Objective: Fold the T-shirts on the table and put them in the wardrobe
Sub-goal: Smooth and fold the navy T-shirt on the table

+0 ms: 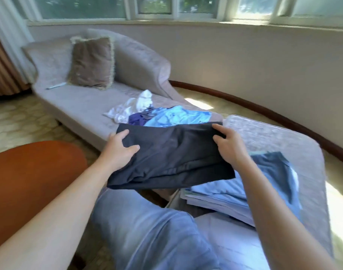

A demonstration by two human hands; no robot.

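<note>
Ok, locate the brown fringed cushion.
Head view, upper left: the brown fringed cushion leans against the back of the grey chaise longue, beyond the loose clothes.

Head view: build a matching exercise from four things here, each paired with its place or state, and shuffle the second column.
1 dark T-shirt
2 brown cushion
3 white garment
4 folded pale blue stack

A crumpled on the chaise seat
B gripped by left hand and right hand
C propped against the chaise back
D flat on the padded seat at right

Pairs: 1-B, 2-C, 3-A, 4-D
</note>
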